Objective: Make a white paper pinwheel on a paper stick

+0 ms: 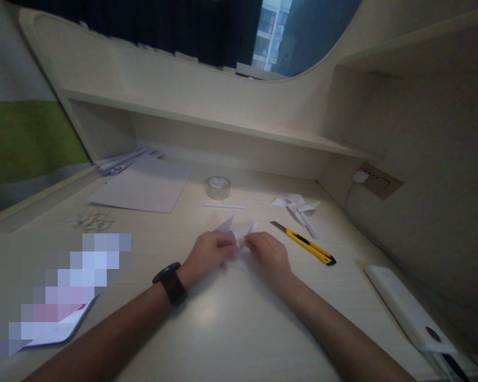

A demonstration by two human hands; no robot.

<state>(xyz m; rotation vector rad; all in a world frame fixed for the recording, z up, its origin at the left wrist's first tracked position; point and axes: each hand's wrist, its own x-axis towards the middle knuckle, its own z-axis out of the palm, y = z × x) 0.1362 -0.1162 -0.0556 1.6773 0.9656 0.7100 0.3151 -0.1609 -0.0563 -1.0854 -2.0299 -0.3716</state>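
Observation:
Both hands meet over the middle of the desk, pinching a folded piece of white paper (225, 225) whose pointed corners stick up above the fingers. My left hand (210, 249), with a black watch on the wrist, grips its left side. On the other side my right hand (267, 255) pinches the paper between thumb and fingers. The paper's lower part is mostly covered by the hands. A yellow utility knife (308, 245) with its blade out lies just right of my right hand. Behind it rests a finished-looking white paper pinwheel (297, 206) on a paper stick.
Beyond the hands are a thin white paper stick (225, 206) and a roll of clear tape (218, 188). White sheets (143, 185) and rolled paper sticks (123, 160) lie back left, near small pale pieces (92, 221). A white power strip (410, 307) sits at right.

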